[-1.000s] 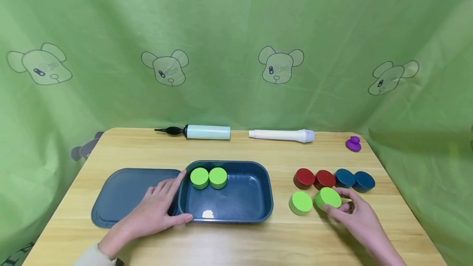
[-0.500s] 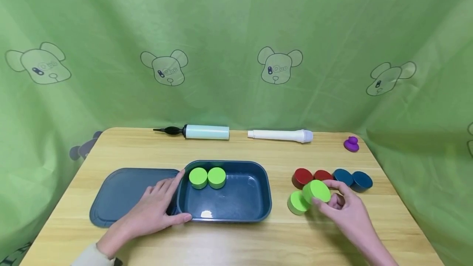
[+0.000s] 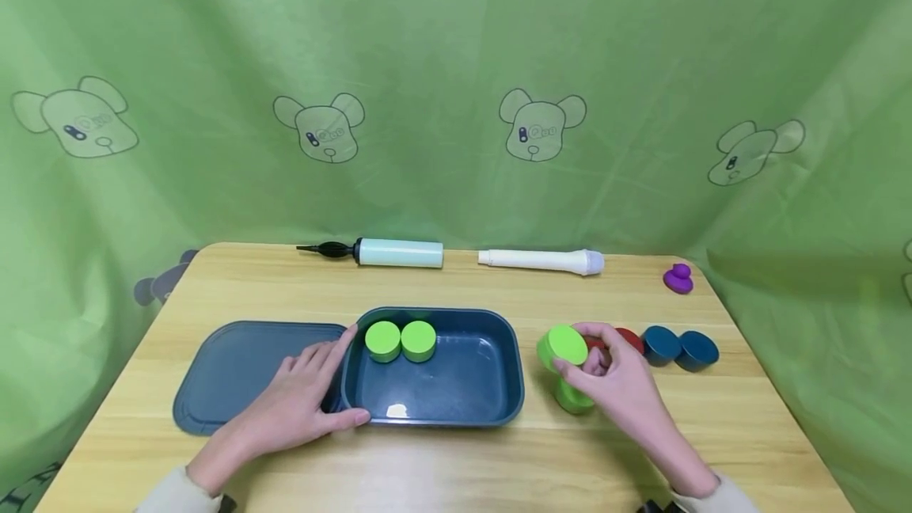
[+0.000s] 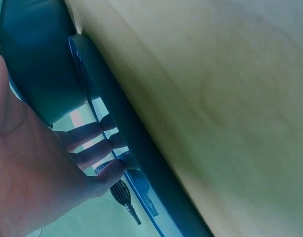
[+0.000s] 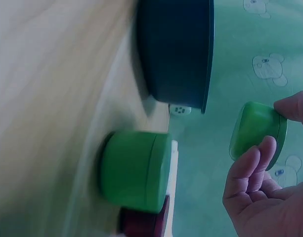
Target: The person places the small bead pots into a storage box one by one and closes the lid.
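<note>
In the head view, my right hand (image 3: 627, 382) pinches a small round green lidded pot (image 3: 563, 345) between thumb and fingers, up off the table. Below it, partly hidden, another green pot (image 3: 573, 399) stands on the table; the right wrist view shows the held pot (image 5: 255, 128) apart from it. My left hand (image 3: 295, 402) lies at the left end of the blue box (image 3: 463, 382), fingers extended along the rim and thumb at the front corner. Two green pots (image 3: 382, 340) sit side by side in the box's back left corner.
The box's flat blue lid (image 3: 242, 366) lies left of it, partly under my left hand. Red pots (image 3: 630, 339) and blue pots (image 3: 661, 345) line up at the right. Along the back are a hand pump (image 3: 399, 252), a white toy microphone (image 3: 537, 260) and a purple duck (image 3: 678, 279).
My right hand has lifted the green pot and carried it left, over the other green pot, towards the box. My left hand has stayed at the box's rim.
</note>
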Demonstrator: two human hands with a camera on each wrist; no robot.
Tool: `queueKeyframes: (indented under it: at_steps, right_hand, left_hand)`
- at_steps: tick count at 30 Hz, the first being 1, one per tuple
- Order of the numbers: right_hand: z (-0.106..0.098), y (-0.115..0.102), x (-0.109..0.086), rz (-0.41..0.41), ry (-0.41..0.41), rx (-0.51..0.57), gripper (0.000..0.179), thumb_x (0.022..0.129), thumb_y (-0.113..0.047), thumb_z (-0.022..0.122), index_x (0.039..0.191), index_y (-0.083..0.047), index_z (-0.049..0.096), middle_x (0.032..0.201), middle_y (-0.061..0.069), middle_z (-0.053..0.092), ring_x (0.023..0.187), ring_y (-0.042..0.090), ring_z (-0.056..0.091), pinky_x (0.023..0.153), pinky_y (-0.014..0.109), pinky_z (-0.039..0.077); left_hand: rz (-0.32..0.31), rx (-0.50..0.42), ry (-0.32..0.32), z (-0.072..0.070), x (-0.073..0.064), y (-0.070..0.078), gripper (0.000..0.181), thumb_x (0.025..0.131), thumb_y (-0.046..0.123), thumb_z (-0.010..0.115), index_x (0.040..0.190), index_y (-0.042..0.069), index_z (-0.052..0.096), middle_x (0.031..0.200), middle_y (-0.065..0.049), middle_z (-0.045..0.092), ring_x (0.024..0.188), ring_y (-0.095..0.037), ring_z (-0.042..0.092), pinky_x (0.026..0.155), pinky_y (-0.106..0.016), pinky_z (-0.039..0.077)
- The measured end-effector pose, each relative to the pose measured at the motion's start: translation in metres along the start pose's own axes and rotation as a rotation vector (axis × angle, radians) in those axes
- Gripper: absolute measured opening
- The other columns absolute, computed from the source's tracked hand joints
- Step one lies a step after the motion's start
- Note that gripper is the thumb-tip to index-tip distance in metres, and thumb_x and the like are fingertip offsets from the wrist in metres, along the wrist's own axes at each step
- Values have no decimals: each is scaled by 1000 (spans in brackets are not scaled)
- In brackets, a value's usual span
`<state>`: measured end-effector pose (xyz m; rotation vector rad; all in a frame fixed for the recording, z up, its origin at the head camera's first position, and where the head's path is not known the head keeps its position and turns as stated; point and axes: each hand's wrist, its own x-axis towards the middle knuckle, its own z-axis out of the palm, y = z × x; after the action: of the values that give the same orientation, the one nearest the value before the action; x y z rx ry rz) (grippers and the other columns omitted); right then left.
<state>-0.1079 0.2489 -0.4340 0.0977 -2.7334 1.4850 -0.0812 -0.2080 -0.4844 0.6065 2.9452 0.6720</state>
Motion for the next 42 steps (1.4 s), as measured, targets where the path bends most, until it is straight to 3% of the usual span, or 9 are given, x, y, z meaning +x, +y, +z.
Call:
queueKeyframes:
  at_steps: [8,14,21,34,38,42]
  right_hand:
    - [18,-14,11,-26,-42,14,58,89,-23,93,137,-5,65,83,8,62,76,22,60,67,27,49]
    - [41,-26,22,-48,-90,34,53,88,-21,93,133,-9,68,77,5,68,72,21,65,63,28,49]
    - [71,-30,34,-57,-113,-24,55,87,-24,94,134,-9,70,90,4,71,76,18,69,66,29,54]
    - [109,-45,41,-117,-171,-161,59,88,-18,93,138,0,68,95,3,66,69,9,63,65,30,55]
    - [117,-46,44,-163,-171,-240,59,87,-19,93,136,4,69,106,9,70,78,14,65,78,38,58]
    - [125,-46,48,-181,-184,-306,60,87,-22,93,134,6,69,127,18,72,105,27,68,98,50,56]
  left_hand:
    - [-2,3,-12,1,1,0,116,94,77,69,178,23,8,161,-25,48,146,-47,47,111,-77,35]
    - [-2,5,-10,-1,0,0,116,94,76,69,178,23,9,160,-25,49,146,-47,47,111,-77,36]
    - [-3,4,-9,1,1,-1,117,94,77,69,178,23,9,159,-25,50,145,-46,48,110,-77,36]
    - [1,4,-2,2,1,-2,117,94,77,69,178,23,9,159,-25,50,145,-46,48,110,-78,36]
    - [4,7,3,3,3,-3,117,94,76,70,178,23,9,159,-25,50,145,-46,48,110,-78,36]
    - [5,12,5,4,2,-4,117,94,76,70,178,23,9,159,-25,50,144,-46,48,109,-77,36]
